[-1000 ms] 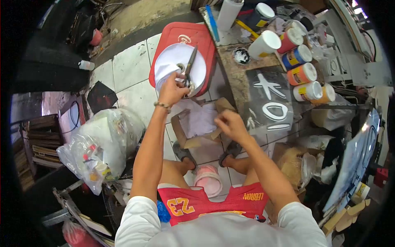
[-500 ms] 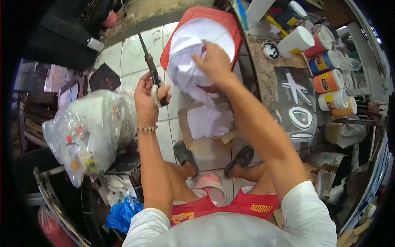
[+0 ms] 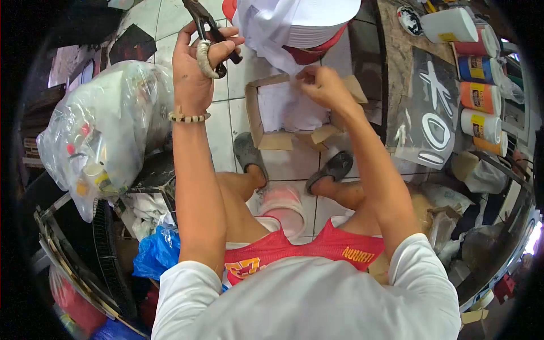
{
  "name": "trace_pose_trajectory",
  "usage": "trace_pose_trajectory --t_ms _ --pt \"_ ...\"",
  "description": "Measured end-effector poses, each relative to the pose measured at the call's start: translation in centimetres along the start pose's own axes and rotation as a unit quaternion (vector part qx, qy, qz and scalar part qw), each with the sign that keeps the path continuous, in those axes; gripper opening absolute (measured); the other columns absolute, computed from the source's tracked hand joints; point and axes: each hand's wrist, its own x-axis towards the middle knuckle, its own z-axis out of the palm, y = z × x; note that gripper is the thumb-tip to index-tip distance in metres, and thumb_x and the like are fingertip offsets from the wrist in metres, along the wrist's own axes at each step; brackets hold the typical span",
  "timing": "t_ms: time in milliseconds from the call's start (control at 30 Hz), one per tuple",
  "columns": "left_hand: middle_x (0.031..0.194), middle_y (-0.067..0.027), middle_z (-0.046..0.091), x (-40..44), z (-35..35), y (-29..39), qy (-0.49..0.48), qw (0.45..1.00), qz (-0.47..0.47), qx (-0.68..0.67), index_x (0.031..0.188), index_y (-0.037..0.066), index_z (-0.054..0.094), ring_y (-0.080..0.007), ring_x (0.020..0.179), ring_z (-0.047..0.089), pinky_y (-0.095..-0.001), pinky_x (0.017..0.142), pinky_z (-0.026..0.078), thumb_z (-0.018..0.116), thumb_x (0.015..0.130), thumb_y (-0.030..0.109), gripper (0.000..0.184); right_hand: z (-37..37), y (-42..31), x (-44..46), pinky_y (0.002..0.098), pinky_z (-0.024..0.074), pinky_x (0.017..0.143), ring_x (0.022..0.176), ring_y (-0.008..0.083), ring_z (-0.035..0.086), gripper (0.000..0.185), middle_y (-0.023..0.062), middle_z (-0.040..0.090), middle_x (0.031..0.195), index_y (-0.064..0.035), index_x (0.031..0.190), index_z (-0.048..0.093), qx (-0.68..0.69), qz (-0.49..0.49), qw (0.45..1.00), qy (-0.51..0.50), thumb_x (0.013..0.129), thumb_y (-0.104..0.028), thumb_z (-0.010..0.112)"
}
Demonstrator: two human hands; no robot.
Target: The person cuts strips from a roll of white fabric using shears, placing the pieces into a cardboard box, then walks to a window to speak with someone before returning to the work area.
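Dark metal scissors (image 3: 198, 12) with a cord-wrapped handle loop are held in my left hand (image 3: 195, 65), at the upper left; the blade tips lie beyond the frame's top edge. My right hand (image 3: 326, 88) is closed in a pinch at the lower end of a white cloth (image 3: 263, 34), just above a cardboard box. That cloth hangs from a thick stack of white round sheets (image 3: 320, 25) on a red stool (image 3: 317, 54). White pieces lie inside the open cardboard box (image 3: 253, 113) on the tiled floor, between my feet and the stool.
A pink-and-white bucket (image 3: 283, 209) stands between my legs. To the left sits a large clear plastic bag (image 3: 107, 130), with a blue bag (image 3: 157, 252) below it. On the right, a worktop (image 3: 405, 73) holds a painted grey board (image 3: 430, 107) and several paint tubs (image 3: 480, 99).
My right hand has come down from the top of the stack to above the box. The view has tilted downward, so stack and scissors sit higher. My left hand still grips the scissors.
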Motion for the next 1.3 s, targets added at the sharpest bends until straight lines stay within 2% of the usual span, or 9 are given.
trace_pose_trajectory --t_ms 167,300,500,667,700,867,933,1100,1300 --pt "0.105 -0.0233 0.066 -0.6 -0.4 0.1 -0.009 1.000 -0.005 0.011 0.128 -0.006 0.035 -0.0305 0.095 0.069 -0.0374 0.082 0.057 0.075 0.077 0.001 0.065 5.7 9.5 5.4 0.0485 0.0438 0.096 0.113 0.0423 0.054 0.059 0.0255 0.056 0.118 -0.0035 0.127 0.053 -0.110 -0.089 0.987 0.078 0.075 -0.021 0.073" --pt "0.108 -0.0233 0.066 -1.0 -0.7 0.8 -0.023 0.997 0.027 0.072 0.126 -0.005 0.038 -0.0318 0.098 0.068 -0.0398 0.086 0.056 0.072 0.078 0.002 0.059 8.5 13.2 8.4 0.0499 0.0421 0.098 0.113 0.0428 0.053 0.055 0.0264 0.056 0.118 -0.0030 0.124 0.054 -0.130 -0.145 0.974 0.114 0.076 -0.021 0.074" --pt "0.111 -0.0212 0.064 -1.1 -1.8 1.3 -0.092 0.985 0.051 0.134 0.122 -0.005 0.045 -0.0327 0.100 0.067 -0.0414 0.089 0.055 0.068 0.080 0.003 0.049 8.4 15.9 9.1 0.0493 0.0459 0.091 0.105 0.0404 0.059 0.046 0.0279 0.060 0.111 -0.0068 0.119 0.057 -0.116 -0.083 0.990 0.009 0.080 -0.025 0.073" --pt "0.102 -0.0176 0.064 -4.3 2.6 3.6 0.012 0.987 0.062 0.147 0.128 -0.007 0.042 -0.0248 0.088 0.067 -0.0343 0.075 0.055 0.074 0.073 0.012 0.066 7.3 14.5 7.7 0.0347 0.0465 0.075 0.083 0.0205 0.058 0.030 0.0107 0.064 0.092 -0.0048 0.104 0.059 0.109 -0.029 0.991 -0.069 0.085 -0.027 0.068" --pt "0.101 -0.0172 0.064 -4.2 1.6 3.7 -0.046 0.992 0.057 0.102 0.127 -0.008 0.043 -0.0244 0.087 0.067 -0.0341 0.075 0.055 0.073 0.073 0.011 0.065 6.9 13.9 6.8 0.0305 0.0444 0.074 0.086 0.0146 0.052 0.027 0.0064 0.062 0.092 -0.0042 0.101 0.060 0.117 -0.059 0.991 -0.042 0.086 -0.025 0.067" --pt "0.102 -0.0169 0.065 -4.4 2.3 3.4 -0.056 0.994 0.067 0.073 0.128 -0.008 0.042 -0.0254 0.089 0.067 -0.0339 0.076 0.056 0.074 0.074 0.013 0.066 5.3 12.6 6.0 0.0308 0.0423 0.087 0.094 0.0153 0.053 0.025 0.0084 0.063 0.098 -0.0034 0.100 0.060 0.213 -0.015 0.975 -0.070 0.083 -0.020 0.067" --pt "0.111 -0.0218 0.064 -3.5 1.7 2.4 -0.126 0.988 0.076 0.045 0.122 -0.005 0.044 -0.0322 0.100 0.066 -0.0412 0.089 0.056 0.068 0.080 0.003 0.049 6.3 14.2 8.1 0.0318 0.0405 0.093 0.097 0.0157 0.054 0.025 0.0087 0.064 0.100 -0.0033 0.099 0.061 0.180 -0.018 0.981 -0.075 0.080 -0.017 0.069" --pt "0.110 -0.0209 0.066 -4.5 2.2 2.7 -0.158 0.982 0.096 0.022 0.130 -0.003 0.039 -0.0280 0.099 0.068 -0.0341 0.084 0.055 0.077 0.075 0.000 0.067 8.1 12.4 8.3 0.0299 0.0473 0.068 0.077 0.0156 0.056 0.031 0.0078 0.062 0.090 -0.0006 0.104 0.055 0.128 -0.040 0.990 -0.043 0.079 -0.011 0.072" --pt "0.109 -0.0194 0.065 -5.1 1.5 2.8 -0.194 0.978 0.024 0.078 0.135 -0.003 0.036 -0.0266 0.102 0.066 -0.0350 0.088 0.053 0.079 0.073 0.003 0.076 6.1 12.1 4.7 0.0294 0.0459 0.066 0.078 0.0123 0.055 0.025 0.0043 0.060 0.088 -0.0027 0.102 0.053 0.250 -0.010 0.968 0.026 0.085 -0.011 0.070"
